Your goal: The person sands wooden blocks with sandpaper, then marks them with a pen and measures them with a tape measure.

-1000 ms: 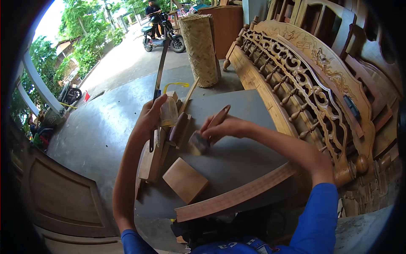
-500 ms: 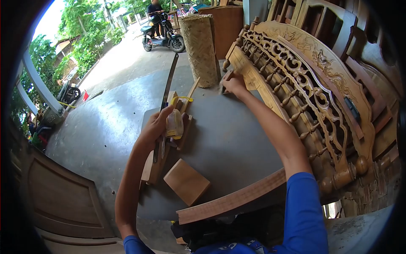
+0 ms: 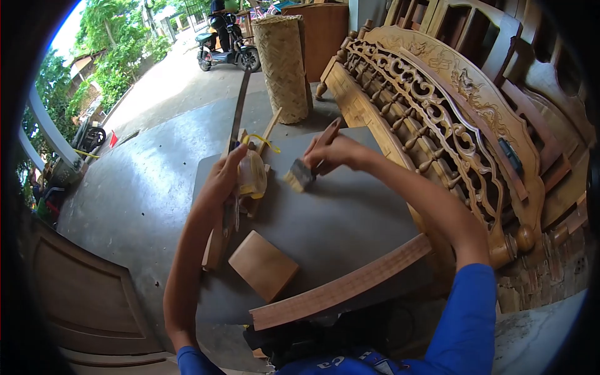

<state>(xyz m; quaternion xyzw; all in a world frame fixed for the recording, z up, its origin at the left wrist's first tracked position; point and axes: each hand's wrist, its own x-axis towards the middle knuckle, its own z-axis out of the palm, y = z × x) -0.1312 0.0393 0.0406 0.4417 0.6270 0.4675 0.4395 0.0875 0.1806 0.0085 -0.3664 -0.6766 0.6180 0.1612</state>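
Probably light, stiff in its handle (image 3: 329,130) and softer at the bristles (image 3: 292,182), the brush (image 3: 301,173) is best held as now, its handle in the closed right grip (image 3: 336,154) above the desk (image 3: 337,212), while the left grip (image 3: 221,181) clasps a clear-and-yellow tool (image 3: 254,175) and shirt lettering (image 3: 333,364) below both is unreadable.

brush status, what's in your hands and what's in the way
Right hand: brush, bristles angled down. Left hand: clear case, long blade. Block, strip on table, possibly in the way.
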